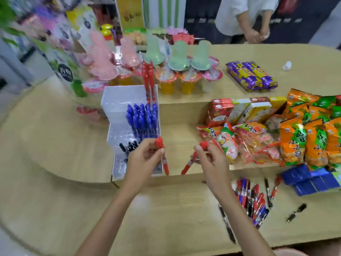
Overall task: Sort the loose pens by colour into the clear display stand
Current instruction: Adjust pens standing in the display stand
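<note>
The clear stepped display stand [118, 111] stands on the wooden counter. Red pens [148, 78] stick up from its top tier, blue pens [142, 119] fill the middle tier, and black pens [129, 146] sit in the lower tier. My left hand [142, 159] pinches a red pen [163, 157] in front of the stand's right edge. My right hand [210, 157] grips another red pen [191, 159], tip pointing down-left. A loose pile of red, blue and black pens [252, 200] lies on the table at the lower right.
Snack packets [310, 137] and small cartons [239, 109] crowd the right side. Jelly cups with pink and green lids [177, 71] stand behind the stand. Blue packets [310, 180] lie near the pile. A person in a white shirt [245, 17] stands beyond the counter.
</note>
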